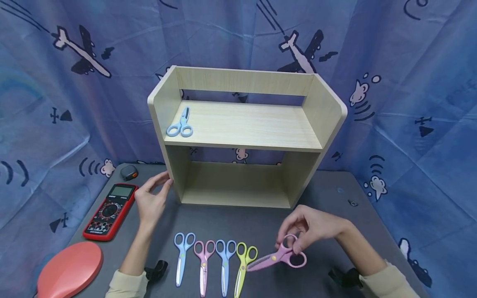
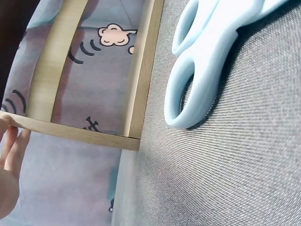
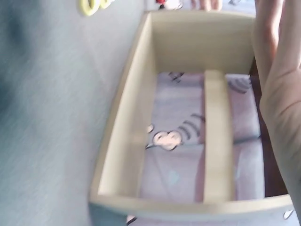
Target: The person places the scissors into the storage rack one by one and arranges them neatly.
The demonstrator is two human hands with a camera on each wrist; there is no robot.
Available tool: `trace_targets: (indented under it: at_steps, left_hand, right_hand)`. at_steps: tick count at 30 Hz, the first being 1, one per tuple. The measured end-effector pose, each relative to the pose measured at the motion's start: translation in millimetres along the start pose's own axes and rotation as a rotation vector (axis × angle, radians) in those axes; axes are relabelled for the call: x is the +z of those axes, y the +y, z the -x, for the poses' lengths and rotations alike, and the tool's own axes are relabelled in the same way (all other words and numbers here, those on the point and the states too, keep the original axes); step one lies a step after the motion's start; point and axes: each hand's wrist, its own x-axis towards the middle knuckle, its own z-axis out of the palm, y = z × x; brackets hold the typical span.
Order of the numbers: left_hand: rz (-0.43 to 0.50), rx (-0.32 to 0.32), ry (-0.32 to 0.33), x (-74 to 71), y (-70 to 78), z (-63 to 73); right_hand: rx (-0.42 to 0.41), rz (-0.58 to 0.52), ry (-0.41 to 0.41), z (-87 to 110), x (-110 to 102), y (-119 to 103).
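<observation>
The right grip pinches the pink scissors at the handles, blades pointing left of it; they should be light and stiff, best held there. The left grip, unclenched, touches the shelf unit's side.

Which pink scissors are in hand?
The pink pair right of the yellow scissors, held by the right hand; the other pink pair lies on the table.

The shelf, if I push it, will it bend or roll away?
The shelf would probably stay stiff, since it looks thick-walled and straight-edged. It likely wouldn't roll, as no wheels show. A hard shove might slide the blue scissors, which lie loose on its upper level.
</observation>
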Motion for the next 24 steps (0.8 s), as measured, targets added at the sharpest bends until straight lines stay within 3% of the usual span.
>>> trace_targets:
  at_steps: [5,9,15,20,24]
  left_hand:
    - [0.007,0.002,0.005,-0.5,-0.2,-0.5]
    - [0.006,0.000,0.003,-0.3,0.0,-0.9]
    - [0.009,0.005,0.000,0.0,-0.2,-1.1]
    - [0.013,0.010,0.002,-0.2,-0.9,-1.0]
    - [0.013,0.010,0.002,-0.6,-1.8,-1.3]
  right_hand:
    - [-0.055,0.069,0.207,-12.0,10.6,-22.0]
    - [-0.062,0.195,0.458,-23.9,21.1,-44.2]
    - [-0.156,0.398,0.819,-49.2,29.6,-75.3]
    - [-0.202,0.550,0.997,-73.9,28.5,-97.0]
    - [-0.247,0.636,1.055,-95.7,23.0,-106.7]
